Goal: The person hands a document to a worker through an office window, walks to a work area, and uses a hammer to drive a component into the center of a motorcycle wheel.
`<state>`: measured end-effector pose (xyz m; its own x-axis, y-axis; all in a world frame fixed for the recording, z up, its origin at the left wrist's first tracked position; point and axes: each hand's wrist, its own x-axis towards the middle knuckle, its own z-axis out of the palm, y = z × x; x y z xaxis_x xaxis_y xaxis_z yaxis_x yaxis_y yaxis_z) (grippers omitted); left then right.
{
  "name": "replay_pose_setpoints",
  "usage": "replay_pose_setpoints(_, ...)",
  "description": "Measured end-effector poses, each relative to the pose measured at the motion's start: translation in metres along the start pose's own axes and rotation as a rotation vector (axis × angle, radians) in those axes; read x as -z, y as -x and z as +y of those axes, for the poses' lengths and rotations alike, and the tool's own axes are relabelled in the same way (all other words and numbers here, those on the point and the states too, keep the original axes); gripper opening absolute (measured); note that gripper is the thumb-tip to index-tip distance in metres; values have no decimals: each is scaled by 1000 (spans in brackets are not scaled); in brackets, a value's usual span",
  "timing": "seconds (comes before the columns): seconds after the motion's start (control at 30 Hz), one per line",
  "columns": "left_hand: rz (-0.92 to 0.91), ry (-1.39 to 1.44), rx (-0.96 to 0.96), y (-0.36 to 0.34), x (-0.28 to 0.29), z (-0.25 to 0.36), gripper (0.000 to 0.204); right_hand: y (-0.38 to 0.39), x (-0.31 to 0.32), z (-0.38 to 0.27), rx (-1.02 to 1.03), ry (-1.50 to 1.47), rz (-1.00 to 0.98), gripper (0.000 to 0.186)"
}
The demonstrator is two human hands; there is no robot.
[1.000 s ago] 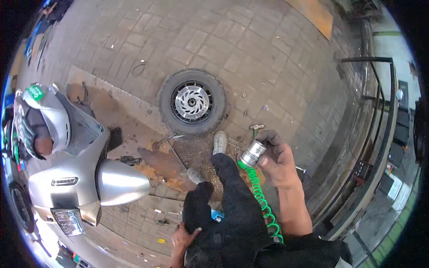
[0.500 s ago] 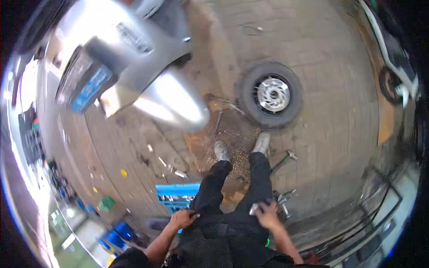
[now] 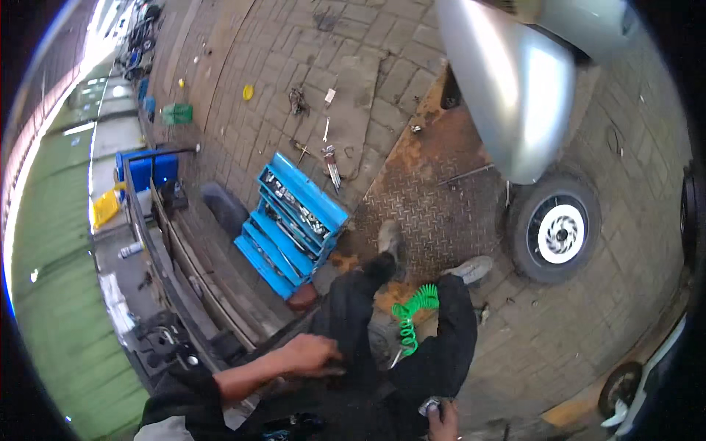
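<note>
My left hand (image 3: 309, 355) hangs over my left thigh, its fingers loosely bent and slightly apart, with nothing seen in them. At the lower edge, my right hand (image 3: 444, 422) is closed on a small shiny metal piece (image 3: 429, 405), whose kind I cannot make out. A green coiled air hose (image 3: 418, 300) lies beside my right leg, between it and the left one. Left of my feet, a blue cantilever toolbox (image 3: 290, 253) stands spread out, its trays full of metal tools. My shoes rest on or beside a rusty tread plate (image 3: 426, 217).
A wheel with a black tire (image 3: 523, 253) lies to the right. Beyond my feet, a silver vehicle's fender (image 3: 515, 95) overhangs the plate. Wrenches (image 3: 332, 167) lie on the paving. A cluttered metal workbench (image 3: 158, 272) runs along the left, and another vehicle's wheel (image 3: 619, 388) shows lower right.
My view has swung left, so the toolbox and bench have come into view while the silver vehicle and wheel shifted right. My right hand still holds the small metal piece.
</note>
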<state>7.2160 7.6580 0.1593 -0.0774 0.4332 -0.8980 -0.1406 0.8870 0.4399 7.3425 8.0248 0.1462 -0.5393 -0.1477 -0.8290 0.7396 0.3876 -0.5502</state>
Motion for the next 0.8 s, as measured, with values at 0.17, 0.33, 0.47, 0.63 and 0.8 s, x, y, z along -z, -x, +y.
replay_pose_setpoints(0.17, 253, 449, -274, -143, 55, 7, 70, -182, 10, -81, -57, 66, -83, 37)
replay_pose_setpoints(0.33, 671, 182, -539, -243, 97, -80, 78, -345, -55, -86, 247, -219, -228, 43)
replay_pose_setpoints(0.47, 942, 51, -625, -272, 124, -164, 73, -412, -94, -133, 364, 76, -304, 47)
replay_pose_setpoints(0.63, 1093, 61, -620, -267, 129, -263, 69, -449, -126, -116, 364, 407, -325, 48)
replay_pose_setpoints(0.8, 1617, 65, 90, -237, 120, -450, 50, -466, -19, -44, 233, 553, 170, 49)
